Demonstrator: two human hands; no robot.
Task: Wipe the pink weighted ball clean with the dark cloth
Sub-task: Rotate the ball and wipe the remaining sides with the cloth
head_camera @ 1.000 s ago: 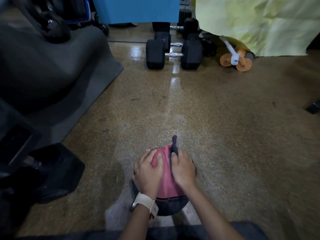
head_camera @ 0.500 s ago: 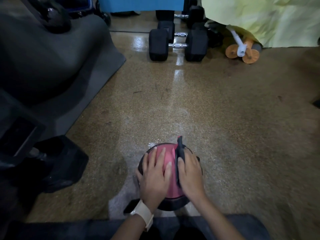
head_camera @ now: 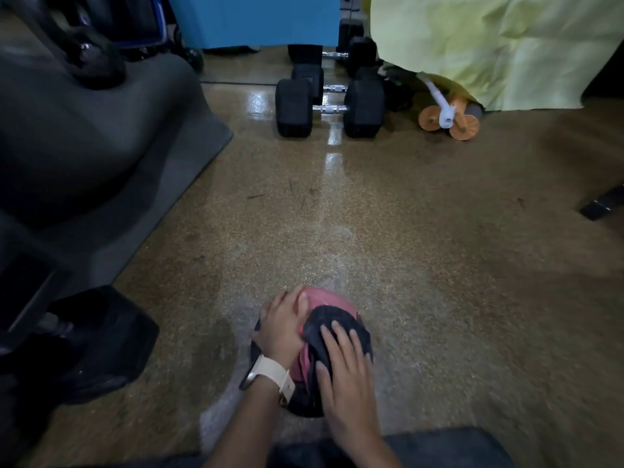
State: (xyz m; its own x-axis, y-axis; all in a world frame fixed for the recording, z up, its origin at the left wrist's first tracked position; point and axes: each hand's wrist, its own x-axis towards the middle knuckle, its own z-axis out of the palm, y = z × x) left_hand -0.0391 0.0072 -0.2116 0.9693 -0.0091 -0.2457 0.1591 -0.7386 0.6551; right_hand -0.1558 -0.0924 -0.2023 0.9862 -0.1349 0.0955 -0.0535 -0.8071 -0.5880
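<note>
The pink weighted ball [head_camera: 329,298] rests on the speckled floor just in front of my knees, its lower part black. My left hand [head_camera: 282,327], with a pale watch on the wrist, lies spread over the ball's left side and holds it steady. The dark cloth [head_camera: 320,327] is draped over the top and right side of the ball. My right hand [head_camera: 341,369] presses flat on the cloth, fingers apart, pinning it to the ball. Most of the ball is hidden under hands and cloth.
Black hex dumbbells [head_camera: 329,108] stand at the far end of the floor, beside an orange wheeled roller [head_camera: 449,119] under a yellow-green sheet [head_camera: 489,45]. A grey mat [head_camera: 141,204] and dark equipment [head_camera: 94,336] fill the left. A dark object [head_camera: 604,206] lies at the right edge.
The cloth, earlier bunched in a narrow strip between my hands, now lies spread over the ball's top and right. My right hand moved down onto it; my left hand shifted to the left side.
</note>
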